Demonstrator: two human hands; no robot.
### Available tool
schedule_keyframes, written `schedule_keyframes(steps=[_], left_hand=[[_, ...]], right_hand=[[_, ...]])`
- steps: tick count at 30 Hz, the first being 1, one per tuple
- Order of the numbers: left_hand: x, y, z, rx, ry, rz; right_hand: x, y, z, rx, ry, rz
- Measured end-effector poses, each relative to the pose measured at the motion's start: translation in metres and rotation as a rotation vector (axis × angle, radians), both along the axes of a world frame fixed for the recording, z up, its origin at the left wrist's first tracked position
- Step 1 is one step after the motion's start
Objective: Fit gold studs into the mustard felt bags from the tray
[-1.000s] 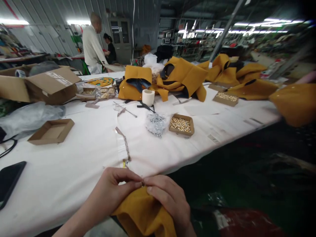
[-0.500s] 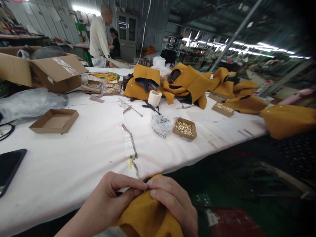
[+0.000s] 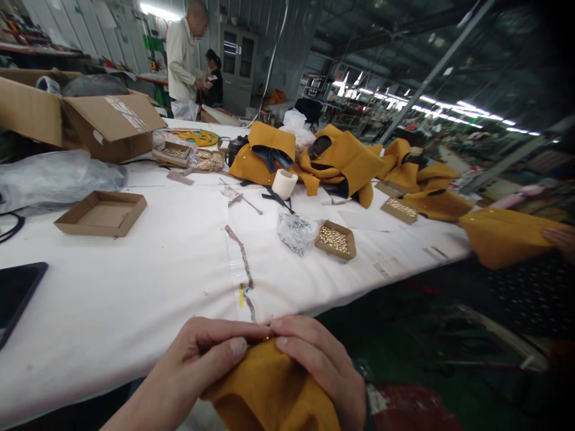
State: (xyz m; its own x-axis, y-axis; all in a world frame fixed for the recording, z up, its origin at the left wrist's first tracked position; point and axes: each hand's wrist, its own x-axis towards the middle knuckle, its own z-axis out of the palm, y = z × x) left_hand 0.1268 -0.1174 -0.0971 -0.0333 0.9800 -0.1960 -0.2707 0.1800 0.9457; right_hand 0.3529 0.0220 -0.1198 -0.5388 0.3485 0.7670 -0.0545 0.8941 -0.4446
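Nearest the wearer, on the near side of the gold-stud box [image 3: 335, 240] and somewhat to its left, a mustard cloth [image 3: 274, 392] is held at the table edge by both hands. The left hand [image 3: 193, 359] has its thumb and forefinger closed on the cloth's upper edge; the right hand [image 3: 321, 362] has its fingers bent over the same edge, and the two forefingers meet at the tips. A small shiny point [image 3: 266, 339] shows between them; its form cannot be made out. Well left of the box, on its near side, lies a dark flat device [image 3: 20, 299], cut by the frame. Just left of the box is a clear bag [image 3: 296, 232] of silver pieces. Farther left sits a shallow cardboard tray [image 3: 101, 216]. Right of the box, a co-worker's hand [image 3: 562, 238] holds another mustard piece [image 3: 501, 236]. Beyond the box stand a white roll [image 3: 284, 184] and heaped mustard pieces [image 3: 344, 155]. Farthest noted, left beyond the box, are two persons [image 3: 179, 63].
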Motion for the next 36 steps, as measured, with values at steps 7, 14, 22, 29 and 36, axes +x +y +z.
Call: schedule_keyframes(steps=[7, 14, 22, 29, 36], left_hand=[[0.003, -0.003, 0.000, 0.028, -0.093, 0.047], [0.007, -0.011, -0.008, 0.134, 0.161, 0.104], [0.011, -0.009, 0.020, 0.493, 0.524, 0.161], [0.021, -0.016, 0.000, 0.585, 0.676, 0.301], [0.022, -0.011, 0.016, 0.448, 0.485, 0.169]], right_hand=[[0.000, -0.003, -0.002, -0.013, -0.047, -0.020], [-0.006, -0.005, 0.000, -0.021, -0.038, -0.034], [-0.002, -0.009, 0.004, -0.092, -0.039, -0.023], [0.003, -0.009, 0.006, -0.145, -0.051, -0.021], [-0.008, 0.021, 0.035, -0.292, -0.128, 0.076]])
